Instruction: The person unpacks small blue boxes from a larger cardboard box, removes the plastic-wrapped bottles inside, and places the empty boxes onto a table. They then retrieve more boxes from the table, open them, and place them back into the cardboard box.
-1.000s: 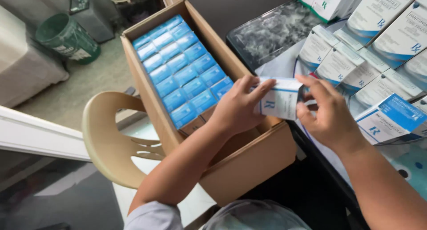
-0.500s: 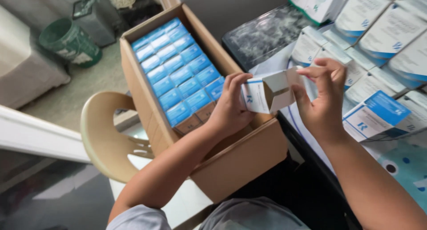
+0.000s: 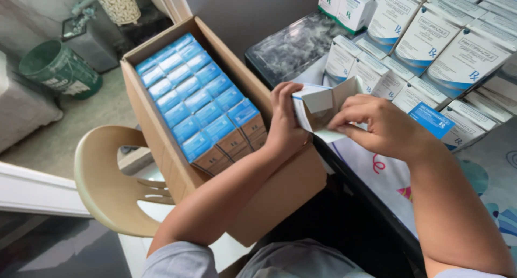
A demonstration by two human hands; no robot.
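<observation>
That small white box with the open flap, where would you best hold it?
Hold the small white box by its closed body, from the left as the left hand does. The flap end is open toward the right hand, so it would give there.

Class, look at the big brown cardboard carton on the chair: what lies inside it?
The brown cardboard carton holds neat rows of small blue-topped boxes. Its near end is hidden by the left hand, so what lies there cannot be seen.
</observation>
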